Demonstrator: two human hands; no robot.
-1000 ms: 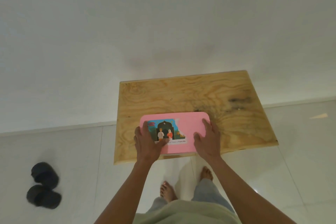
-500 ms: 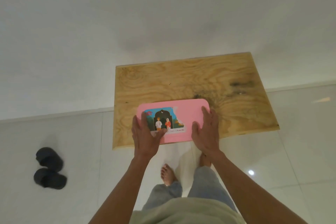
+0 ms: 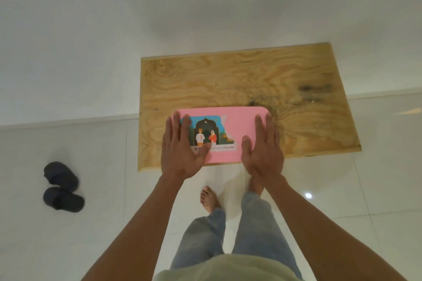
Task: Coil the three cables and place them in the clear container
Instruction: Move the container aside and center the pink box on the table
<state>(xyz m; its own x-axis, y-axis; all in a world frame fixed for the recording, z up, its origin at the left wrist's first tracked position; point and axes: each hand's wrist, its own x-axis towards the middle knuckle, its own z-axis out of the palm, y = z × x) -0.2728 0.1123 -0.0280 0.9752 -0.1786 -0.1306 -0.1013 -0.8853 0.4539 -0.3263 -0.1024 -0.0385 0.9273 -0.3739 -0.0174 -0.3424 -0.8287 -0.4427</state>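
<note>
On the plywood table (image 3: 296, 70), head view: pink lid (image 3: 239, 125) covers the container at the near edge — no cables visible. Left hand (image 3: 180, 155) and right hand (image 3: 265, 155) lie flat, fingers straight, on its ends. Likely light, rigid, smooth plastic — best gripped at the short edges.

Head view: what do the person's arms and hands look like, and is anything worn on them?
Both forearms are bare to the bottom edge of the picture, with no sleeves in view. The left hand and right hand wear no gloves; no ring, watch or bracelet can be seen on them.
</note>
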